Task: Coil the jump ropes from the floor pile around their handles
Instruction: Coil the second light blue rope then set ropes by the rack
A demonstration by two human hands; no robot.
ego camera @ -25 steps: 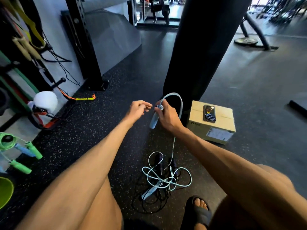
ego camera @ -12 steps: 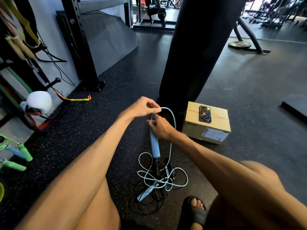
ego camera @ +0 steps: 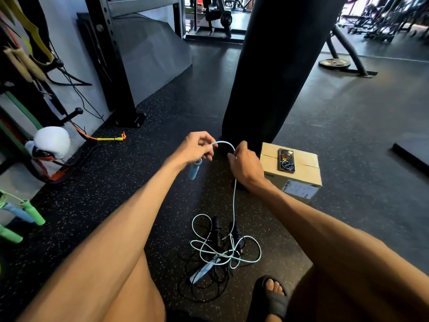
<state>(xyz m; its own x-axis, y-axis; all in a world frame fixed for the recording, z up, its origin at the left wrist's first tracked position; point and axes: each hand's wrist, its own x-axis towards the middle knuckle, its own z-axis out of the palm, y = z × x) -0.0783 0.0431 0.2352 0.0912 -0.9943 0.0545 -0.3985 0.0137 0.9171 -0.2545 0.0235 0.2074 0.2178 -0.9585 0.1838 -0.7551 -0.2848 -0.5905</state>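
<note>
My left hand (ego camera: 197, 148) grips the top of a light blue jump rope handle (ego camera: 194, 169), which hangs down below the fist. The pale blue cord (ego camera: 234, 205) arcs from that hand over to my right hand (ego camera: 245, 166), which pinches it, then drops to the floor pile (ego camera: 222, 249). In the pile lie loose pale blue loops, the rope's second blue handle (ego camera: 200, 273), and a black jump rope with two dark handles (ego camera: 217, 231) tangled beneath.
A cardboard box (ego camera: 301, 182) with a phone (ego camera: 286, 159) on top stands right of my hands, beside a black punching bag (ego camera: 278, 73). Green and blue rope handles (ego camera: 30, 211) lie at the far left near a white boxing glove (ego camera: 52, 142). My sandalled foot (ego camera: 271, 296) is by the pile.
The blue handle passed from my right hand to my left hand. My right hand shifted right along the cord, spreading an arc between the hands.
</note>
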